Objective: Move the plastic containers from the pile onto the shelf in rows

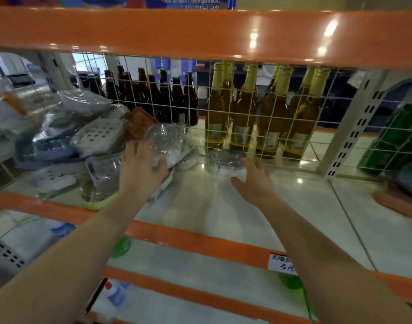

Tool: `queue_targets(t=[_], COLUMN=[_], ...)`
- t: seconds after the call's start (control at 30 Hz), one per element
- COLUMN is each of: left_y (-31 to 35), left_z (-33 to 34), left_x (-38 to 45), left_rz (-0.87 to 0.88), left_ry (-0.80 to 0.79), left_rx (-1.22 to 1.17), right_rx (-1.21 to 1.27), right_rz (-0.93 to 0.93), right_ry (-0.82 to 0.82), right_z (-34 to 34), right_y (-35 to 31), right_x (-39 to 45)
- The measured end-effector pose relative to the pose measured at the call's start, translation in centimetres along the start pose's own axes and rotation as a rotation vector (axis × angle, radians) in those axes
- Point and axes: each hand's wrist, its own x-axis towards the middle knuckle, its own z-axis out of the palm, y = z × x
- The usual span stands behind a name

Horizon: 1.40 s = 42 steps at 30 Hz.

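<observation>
A jumbled pile of plastic containers [67,139], most wrapped in clear film, fills the left half of the white shelf [223,206]. My left hand [140,166] lies on a clear wrapped container [170,142] at the pile's right edge, thumb curled against its side. One clear round container [226,160] lies flat on the shelf by the wire back. My right hand [252,181] hovers just in front of it, fingers spread and relaxed, holding nothing.
A white wire grid [247,118] backs the shelf, with brown bottles [153,97] and yellow gold-capped bottles [258,113] behind it. An orange beam [200,33] runs overhead. A wire divider [349,220] stands at right, with green packs [401,136] beyond. A price tag [282,264] hangs on the front edge.
</observation>
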Motion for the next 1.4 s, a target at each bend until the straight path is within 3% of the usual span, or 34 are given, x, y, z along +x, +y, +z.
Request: queue_targets(t=[0.47, 0.77, 1.03, 1.27, 1.4], left_y=[1.9, 0.7, 0.7, 0.3, 0.4], left_z=[4.5, 5.8, 5.6, 4.0, 2.8], left_x=[7.7, 9.0, 7.4, 5.2, 3.9], left_rz=[-0.209, -0.255, -0.176, -0.115, -0.097], left_ry=[-0.131, -0.103, -0.060, -0.039, -0.029], left_rx=[0.250, 0.275, 0.268, 0.173, 0.101], right_rx=[-0.105, -0.047, -0.274, -0.047, -0.080], right_rz=[-0.004, -0.059, -0.015, -0.002, -0.002], right_ry=[-0.134, -0.164, -0.232, -0.232, -0.206], right_z=[3.0, 4.5, 3.9, 4.8, 4.2], right_y=[2.2, 3.9, 2.3, 1.7, 2.2], right_x=[11.7, 13.8, 12.3, 8.7, 5.7])
